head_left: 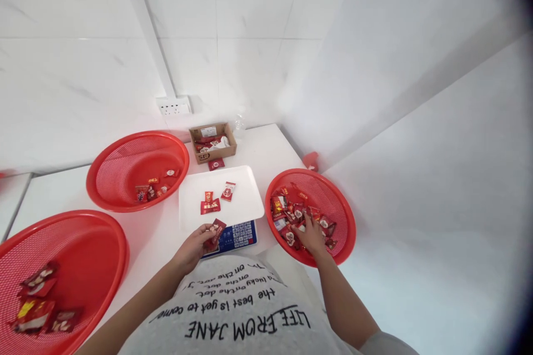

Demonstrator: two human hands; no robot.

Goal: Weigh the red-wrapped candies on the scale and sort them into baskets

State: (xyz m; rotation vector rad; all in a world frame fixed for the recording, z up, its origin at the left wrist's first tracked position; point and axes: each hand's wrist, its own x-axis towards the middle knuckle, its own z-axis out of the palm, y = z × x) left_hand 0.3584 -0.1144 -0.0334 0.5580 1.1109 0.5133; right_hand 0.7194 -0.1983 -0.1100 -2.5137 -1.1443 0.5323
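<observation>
My left hand (pixel 192 250) is closed on a red snack packet (pixel 218 227), held over the near edge of a digital scale with a blue keypad (pixel 239 234). More red may be bunched under that packet; I cannot tell how many there are. On the scale's white tray (pixel 245 208) lie several small red packets (pixel 210 206). My right hand (pixel 312 237) reaches into the right red mesh basket (pixel 343 208), fingers apart, touching the red packets (pixel 297 212) heaped there. Its fingertips are partly hidden among them.
Two more red baskets, a far one (pixel 112 163) and a near one (pixel 104 266), stand at the left with a few packets each. A small cardboard box (pixel 216 153) of packets sits behind the scale. A power socket (pixel 174 105) is on the tiled wall.
</observation>
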